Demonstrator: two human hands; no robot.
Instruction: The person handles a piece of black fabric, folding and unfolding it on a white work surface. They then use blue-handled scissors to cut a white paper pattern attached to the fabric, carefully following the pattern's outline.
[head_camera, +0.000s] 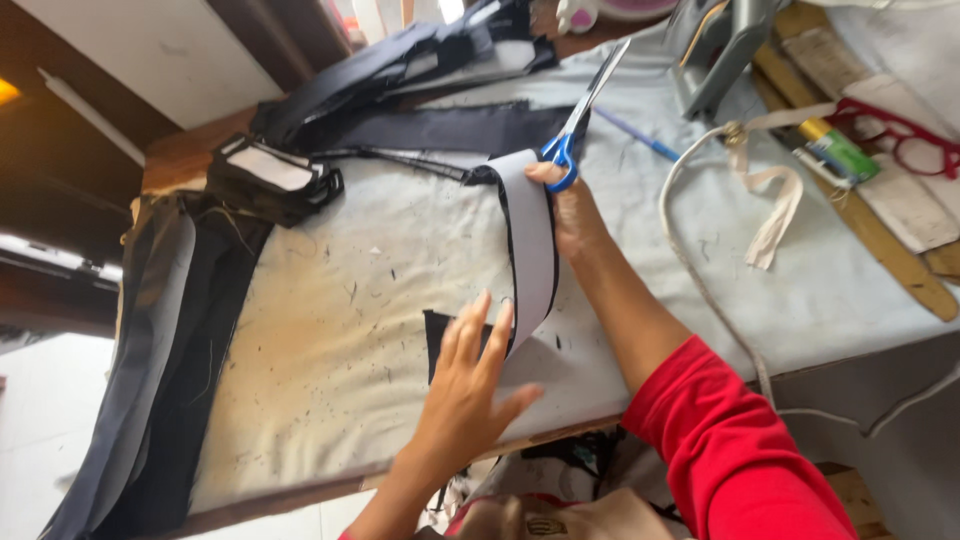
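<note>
- A long fabric strip (530, 245), pale on one face and edged in black, arches up off the padded worktable (330, 330) near its front middle, running between the two hands.
- The left hand (465, 395) lies flat with fingers spread wide, pressing the strip's near end and a dark fabric piece (440, 335) onto the table.
- The right hand (572, 210) is closed around the blue handles of a pair of scissors (585, 105), blades pointing away; it seems to touch the strip's far end too, though the grip is partly hidden.
- Folded black pieces (270, 180) sit stacked at the left edge; more dark cloth (430, 125) lies behind.
- Right of the scissors: a blue pen (640, 135), a white cord (700, 270), red glasses (905, 135).
</note>
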